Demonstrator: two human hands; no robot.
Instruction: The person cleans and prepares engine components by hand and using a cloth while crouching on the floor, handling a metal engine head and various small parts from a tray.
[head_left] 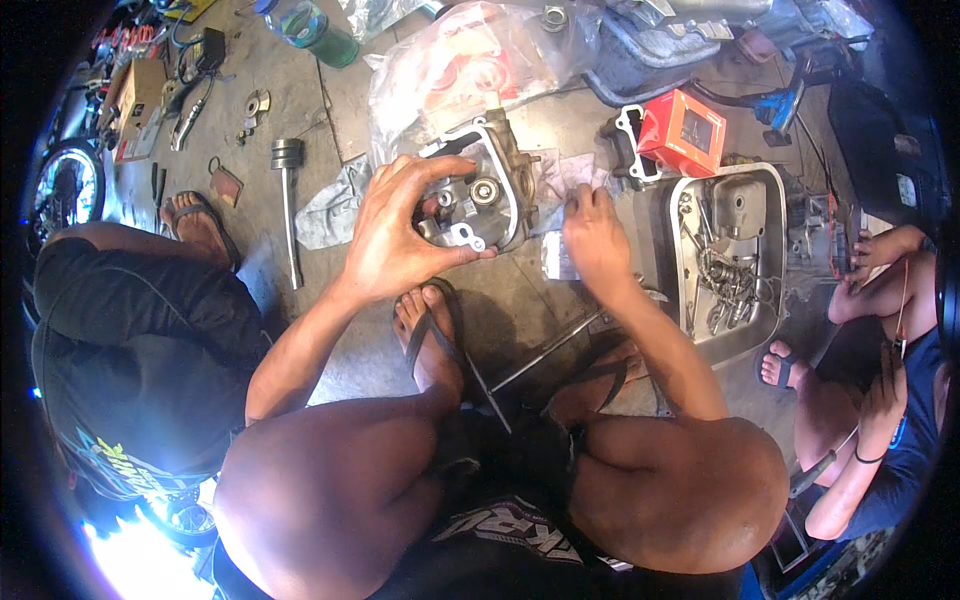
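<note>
My left hand (395,235) is wrapped around a metal engine casing (520,175), thumb and fingers spread across its open side. A pale gasket-like edge (512,160) runs along the casing's rim, and a round bearing (484,191) shows inside. To the right of the casing, my right hand (597,240) is closed with its fingertips together. Whatever lies in that pinch, if anything, is too small to tell. Beneath it are a crumpled whitish cloth (563,180) and a small white packet (556,258).
A metal tray (676,270) of bolts and small parts stands right, below a red box (688,135). A T-handle wrench (545,352) lies near my feet, a long rod-like tool (290,215) leftward. People crouch on both sides; a co-worker's hand (880,395) holds a screwdriver-like tool.
</note>
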